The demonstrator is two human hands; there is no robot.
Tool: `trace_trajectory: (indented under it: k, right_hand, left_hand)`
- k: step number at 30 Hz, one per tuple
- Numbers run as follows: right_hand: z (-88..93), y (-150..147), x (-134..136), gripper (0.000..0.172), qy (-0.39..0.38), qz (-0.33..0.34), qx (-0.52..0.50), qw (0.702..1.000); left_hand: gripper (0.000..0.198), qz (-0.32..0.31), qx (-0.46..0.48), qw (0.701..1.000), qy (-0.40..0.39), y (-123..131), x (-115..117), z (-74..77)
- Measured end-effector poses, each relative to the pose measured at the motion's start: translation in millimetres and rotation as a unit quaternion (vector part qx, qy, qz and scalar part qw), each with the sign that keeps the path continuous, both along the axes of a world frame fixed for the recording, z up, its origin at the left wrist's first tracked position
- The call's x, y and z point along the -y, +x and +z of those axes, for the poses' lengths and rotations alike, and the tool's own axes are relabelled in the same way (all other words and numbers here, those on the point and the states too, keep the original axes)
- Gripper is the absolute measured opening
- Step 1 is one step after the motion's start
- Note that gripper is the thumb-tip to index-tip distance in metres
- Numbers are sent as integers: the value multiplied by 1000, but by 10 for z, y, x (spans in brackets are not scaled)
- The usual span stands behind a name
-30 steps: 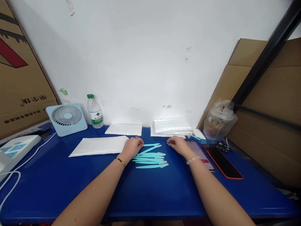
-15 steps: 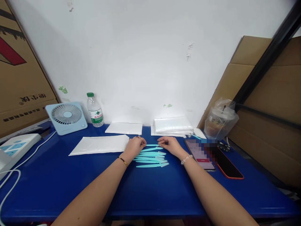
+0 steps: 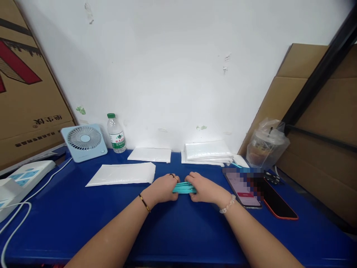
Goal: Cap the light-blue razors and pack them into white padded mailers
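Observation:
A bundle of several turquoise eyebrow razors (image 3: 184,188) lies crosswise between my hands, gathered close together at the middle of the blue table (image 3: 178,230). My left hand (image 3: 163,189) is closed on the left ends, its fingers behind and its thumb in front. At the opposite ends my right hand (image 3: 205,189) grips the same bundle in a like way. Both ends of the razors are hidden by my fingers. Left of my left hand lies a flat white padded envelope (image 3: 122,174).
Another white envelope (image 3: 150,154) and a stack of envelopes (image 3: 208,150) lie along the wall. A blue fan (image 3: 85,142), a water bottle (image 3: 116,134) and a power strip (image 3: 26,180) stand left. Two phones (image 3: 245,191) (image 3: 281,203) and a bagged drink cup (image 3: 264,147) are right.
The razors, spread out in a loose row before, are now pulled together into one tight bundle. Both hands have come nearer me and closed on its ends. The view has shifted slightly.

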State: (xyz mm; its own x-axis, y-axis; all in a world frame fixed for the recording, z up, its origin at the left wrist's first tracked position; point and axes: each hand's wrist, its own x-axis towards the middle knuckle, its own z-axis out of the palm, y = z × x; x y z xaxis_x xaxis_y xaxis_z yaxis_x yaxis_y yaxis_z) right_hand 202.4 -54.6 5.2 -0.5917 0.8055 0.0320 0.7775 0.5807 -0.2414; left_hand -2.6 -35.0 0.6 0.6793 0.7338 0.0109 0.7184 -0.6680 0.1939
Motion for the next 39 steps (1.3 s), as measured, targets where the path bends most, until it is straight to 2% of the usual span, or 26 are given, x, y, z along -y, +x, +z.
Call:
trace_trajectory:
  k: [3,7,11,14,16,18,20,22,24,25,27,29,30,31,33,34,36,39]
  right_hand:
    - [-48,-102,5,23,35,-11,38,999]
    - [-75,-163,-1,23,48,-24,81,995]
    - [-69,-200,11,32,52,-32,99,993]
    - [-63,-220,2,38,57,-41,100,993]
    - [-46,-210,-16,32,55,-51,110,991]
    - [-15,-174,-38,22,55,-62,116,990]
    - [21,-132,-55,15,59,-75,110,989]
    - [47,-111,-62,12,65,-88,87,990]
    - [55,-129,-56,11,68,-92,63,991]
    - [53,-147,-52,11,66,-92,54,992]
    - [43,-181,-45,12,54,-90,42,994]
    - [33,-180,-50,13,40,-90,30,995]
    - [30,-161,-57,13,37,-91,24,995]
    - [27,-133,-67,13,35,-94,19,995]
    - [24,-62,-90,13,36,-99,14,994]
    - [22,-29,-101,13,38,-101,13,994]
    - [21,16,-114,13,42,-105,12,993]
    - [22,26,-112,12,45,-107,12,993]
  left_hand:
    - [15,-10,-27,999,35,45,3,-50]
    - [15,-37,-36,996,68,68,-4,-122]
    - [22,-34,-32,994,95,131,19,-142]
    - [27,-11,-22,996,86,135,12,-95]
    - [30,-3,16,998,61,85,-25,-33]
    - [46,13,119,992,33,12,-84,32]
    - [57,73,282,957,5,-31,-149,66]
    - [52,156,420,893,-48,-2,-196,57]
    - [57,209,482,844,-108,91,-215,27]
    - [61,218,488,836,-127,140,-216,17]
    - [63,214,472,846,-129,174,-214,37]
    - [55,198,428,877,-94,56,-226,114]
    - [55,169,382,906,-67,-69,-242,164]
    - [66,144,307,940,-42,-230,-265,213]
    - [104,164,121,979,4,-606,-329,281]
    - [116,196,31,980,-13,-791,-368,292]
    - [127,290,-76,952,-67,-1098,-447,272]
    - [115,309,-104,941,-94,-1322,-544,213]
